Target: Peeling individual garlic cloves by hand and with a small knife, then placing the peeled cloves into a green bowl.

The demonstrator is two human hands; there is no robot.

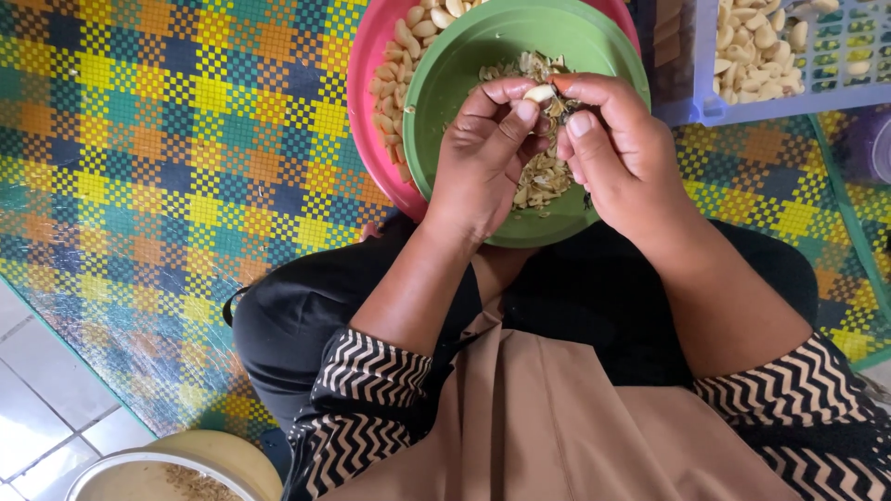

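Two hands are meeting over the green bowl (464, 65), and between them you are pinching one small pale clove or kernel (539, 93), probably garlic. Your left hand (483, 158) is curling closed, thumb and forefinger pressing on the near side of the piece; your right hand (622, 153) is gripping the other side with its fingertips, thumb nail turned up. The piece is sitting right at the fingertips, just above the heap of papery skins (543, 176) lying in the bowl.

You are handling something that is likely very light and fairly firm, with a dry, thin skin that tears and flakes rather than stretching. A smooth peeled surface is probably going to be slippery, so you are better off holding it by its ends or flat sides with the pads, and working the skin with a nail at the edge. Hard squeezing could bruise or split it.

Peeled pieces are lying in the pink basin (367, 83) beneath the green bowl, and more are filling the blue crate (742, 107) to your right, all resting on the chequered mat (167, 148).
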